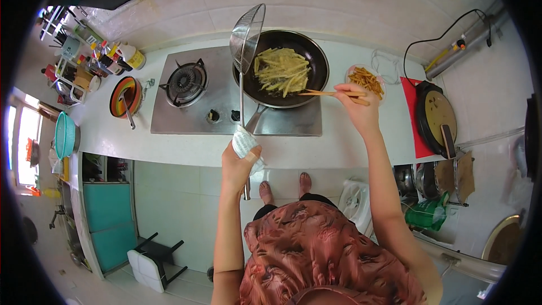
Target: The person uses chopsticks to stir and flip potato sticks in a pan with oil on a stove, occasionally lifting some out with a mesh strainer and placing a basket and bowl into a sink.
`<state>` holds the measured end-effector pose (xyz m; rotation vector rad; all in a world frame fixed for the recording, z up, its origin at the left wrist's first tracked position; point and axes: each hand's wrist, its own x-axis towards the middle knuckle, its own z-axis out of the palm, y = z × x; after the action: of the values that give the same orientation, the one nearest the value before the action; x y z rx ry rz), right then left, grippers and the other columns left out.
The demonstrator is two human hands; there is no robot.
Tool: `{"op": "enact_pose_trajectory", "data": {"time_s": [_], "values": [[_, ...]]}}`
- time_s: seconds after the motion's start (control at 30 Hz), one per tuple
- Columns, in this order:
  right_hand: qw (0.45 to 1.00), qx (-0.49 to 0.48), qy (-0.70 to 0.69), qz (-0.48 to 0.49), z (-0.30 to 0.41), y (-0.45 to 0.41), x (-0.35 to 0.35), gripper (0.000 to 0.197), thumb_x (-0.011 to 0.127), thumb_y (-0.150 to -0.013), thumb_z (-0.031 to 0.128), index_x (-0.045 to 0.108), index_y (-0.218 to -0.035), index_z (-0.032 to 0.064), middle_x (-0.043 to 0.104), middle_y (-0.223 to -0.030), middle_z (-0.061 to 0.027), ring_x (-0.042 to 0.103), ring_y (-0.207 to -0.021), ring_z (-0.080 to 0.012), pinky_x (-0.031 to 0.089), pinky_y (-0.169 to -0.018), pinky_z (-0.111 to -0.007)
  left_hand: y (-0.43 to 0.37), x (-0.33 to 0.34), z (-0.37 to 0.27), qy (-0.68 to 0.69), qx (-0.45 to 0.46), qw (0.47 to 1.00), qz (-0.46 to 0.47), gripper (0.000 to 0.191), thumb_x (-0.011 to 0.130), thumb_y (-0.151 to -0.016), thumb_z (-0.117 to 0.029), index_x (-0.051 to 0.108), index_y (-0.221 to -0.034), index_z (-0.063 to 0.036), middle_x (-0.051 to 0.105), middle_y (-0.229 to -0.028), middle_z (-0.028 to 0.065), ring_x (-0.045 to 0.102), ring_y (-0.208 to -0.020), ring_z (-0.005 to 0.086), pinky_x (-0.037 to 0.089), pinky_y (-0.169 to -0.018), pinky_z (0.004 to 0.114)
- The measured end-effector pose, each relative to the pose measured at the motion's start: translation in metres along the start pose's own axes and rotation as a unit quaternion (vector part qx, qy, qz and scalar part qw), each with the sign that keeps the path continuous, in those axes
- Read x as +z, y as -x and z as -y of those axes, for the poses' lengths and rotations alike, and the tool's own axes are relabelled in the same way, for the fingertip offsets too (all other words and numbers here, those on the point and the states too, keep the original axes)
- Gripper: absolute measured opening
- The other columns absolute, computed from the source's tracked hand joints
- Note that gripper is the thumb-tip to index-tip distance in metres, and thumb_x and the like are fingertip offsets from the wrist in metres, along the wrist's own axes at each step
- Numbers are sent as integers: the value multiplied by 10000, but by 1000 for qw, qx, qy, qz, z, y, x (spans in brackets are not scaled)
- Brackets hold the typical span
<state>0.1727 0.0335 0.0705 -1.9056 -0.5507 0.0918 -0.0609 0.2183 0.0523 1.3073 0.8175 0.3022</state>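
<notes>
My left hand (238, 162) grips the long handle of a wire-mesh strainer (246, 38), with a white cloth (244, 140) wrapped between palm and handle. The strainer's mesh bowl is raised at the left rim of a dark wok (318, 63). Pale potato strips (283, 70) lie in bubbling oil inside the wok. A pair of wooden chopsticks (326, 92) is held in my right hand (359, 108), their tips among the strips at the wok's lower right. Just beyond that hand stands a plate of browned fried strips (365, 80).
The steel gas stove (190, 120) has a bare burner (186, 81) on the left. An orange bowl with a spoon (126, 97) and several sauce bottles (111, 57) stand farther left. At right, a round electric griddle (436, 118) rests on a red mat (410, 106). A cable (407, 53) runs above it.
</notes>
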Motion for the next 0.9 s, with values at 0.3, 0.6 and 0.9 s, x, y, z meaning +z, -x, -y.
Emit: {"op": "enact_pose_trajectory", "data": {"time_s": [0.3, 0.6, 0.9], "values": [[994, -106, -23, -17, -22, -23, 19, 120, 729, -779, 101, 717, -884, 46, 670, -801, -80, 619, -697, -154, 466, -637, -259, 2, 23, 3, -7, 3, 1000, -20, 246, 674, -778, -77, 591, -983, 31, 614, -835, 48, 578, -721, 118, 482, -652, 271], [992, -120, 20, -22, -40, -46, 25, 104, 718, -792, 111, 723, -885, 66, 664, -807, -67, 619, -710, -165, 468, -649, -268, -3, 34, 10, 24, 3, 999, -23, 239, 666, -777, -65, 588, -984, 25, 610, -840, 33, 569, -722, 111, 476, -658, 265], [991, -119, 18, -51, -44, -72, 26, 105, 709, -790, 126, 724, -883, 80, 651, -792, -95, 631, -720, -232, 487, -657, -306, -2, 36, 16, 22, 0, 999, -25, 237, 669, -772, -53, 582, -981, 18, 601, -831, 32, 569, -714, 114, 477, -651, 265]]}}
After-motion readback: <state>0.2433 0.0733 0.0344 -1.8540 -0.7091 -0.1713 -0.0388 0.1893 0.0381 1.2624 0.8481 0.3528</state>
